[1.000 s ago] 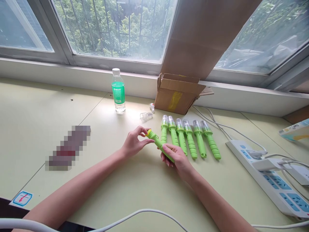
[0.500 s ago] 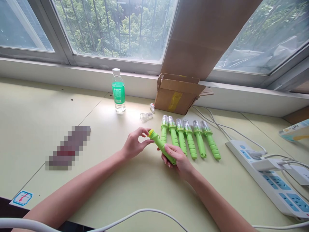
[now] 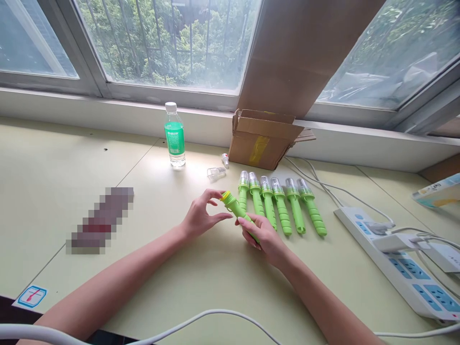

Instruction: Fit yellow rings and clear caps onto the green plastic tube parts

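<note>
My right hand (image 3: 260, 234) is wrapped around the lower part of a bright green flashlight handle (image 3: 234, 207), tilted with its top to the upper left. That top has a yellow ring and no clear cap on it. My left hand (image 3: 201, 213) is at this yellow end, index fingertip against the rim, thumb stretched out apart below. Just behind, several green flashlights (image 3: 282, 211) with clear caps lie side by side in a row. A loose clear cap (image 3: 216, 171) and a small white-and-clear part (image 3: 225, 160) lie beyond my left hand.
A water bottle (image 3: 175, 139) with a green label stands near the window sill. An opened cardboard box (image 3: 262, 141) is behind the flashlights. On the right lies a white power strip (image 3: 398, 263) with plugs and cables. A pixelated dark object (image 3: 102, 218) lies to the left.
My left thumb has come away from the handle and stretched out below it, while the index finger stays at the yellow rim. The handle has turned slightly in my right hand.
</note>
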Demonstrator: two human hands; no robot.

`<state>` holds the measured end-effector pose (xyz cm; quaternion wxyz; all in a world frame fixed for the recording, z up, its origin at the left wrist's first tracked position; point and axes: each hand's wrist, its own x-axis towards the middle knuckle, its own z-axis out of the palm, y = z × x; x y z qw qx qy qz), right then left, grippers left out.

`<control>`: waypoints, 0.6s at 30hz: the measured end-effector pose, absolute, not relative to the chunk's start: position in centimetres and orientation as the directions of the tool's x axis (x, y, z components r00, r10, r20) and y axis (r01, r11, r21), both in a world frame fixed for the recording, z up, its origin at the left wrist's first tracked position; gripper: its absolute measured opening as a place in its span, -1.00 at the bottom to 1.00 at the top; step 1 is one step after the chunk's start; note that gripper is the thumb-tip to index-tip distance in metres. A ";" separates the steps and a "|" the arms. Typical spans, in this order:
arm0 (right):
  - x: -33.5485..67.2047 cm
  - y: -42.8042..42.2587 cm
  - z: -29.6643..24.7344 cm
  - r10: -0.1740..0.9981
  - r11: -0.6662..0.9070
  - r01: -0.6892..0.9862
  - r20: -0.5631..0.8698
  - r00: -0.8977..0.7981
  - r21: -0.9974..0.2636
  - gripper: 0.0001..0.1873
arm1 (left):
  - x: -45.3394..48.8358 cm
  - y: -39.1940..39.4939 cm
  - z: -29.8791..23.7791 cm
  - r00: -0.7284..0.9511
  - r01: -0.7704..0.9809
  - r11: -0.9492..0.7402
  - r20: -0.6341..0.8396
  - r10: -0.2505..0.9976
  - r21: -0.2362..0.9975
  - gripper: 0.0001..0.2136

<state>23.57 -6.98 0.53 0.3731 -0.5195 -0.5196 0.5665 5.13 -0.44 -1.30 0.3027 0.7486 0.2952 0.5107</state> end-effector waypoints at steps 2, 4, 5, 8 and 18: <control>23.5 -7.1 0.6 0.962 -0.188 0.121 -0.207 -0.176 -0.975 -0.70 | 5.1 -0.4 -1.3 0.304 0.137 -0.649 0.592 0.746 0.748 -0.63; 23.3 -7.2 0.8 0.963 -0.189 0.108 -0.206 -0.172 -0.976 -0.70 | 5.0 -0.4 -1.2 0.294 0.148 -0.651 0.596 0.748 0.744 -0.71; 23.2 -7.3 0.8 0.964 -0.191 0.097 -0.205 -0.171 -0.977 -0.70 | 5.0 -0.4 -1.2 0.287 0.156 -0.653 0.599 0.748 0.741 -0.74; 23.1 -7.4 0.9 0.965 -0.196 0.069 -0.204 -0.163 -0.978 -0.69 | 4.9 -0.4 -1.2 0.277 0.185 -0.668 0.613 0.739 0.721 -0.79; 23.4 -7.0 0.5 0.961 -0.189 0.045 -0.194 -0.196 -0.981 -0.65 | 4.8 -0.4 -1.0 0.332 0.185 -0.678 0.604 0.725 0.712 -0.81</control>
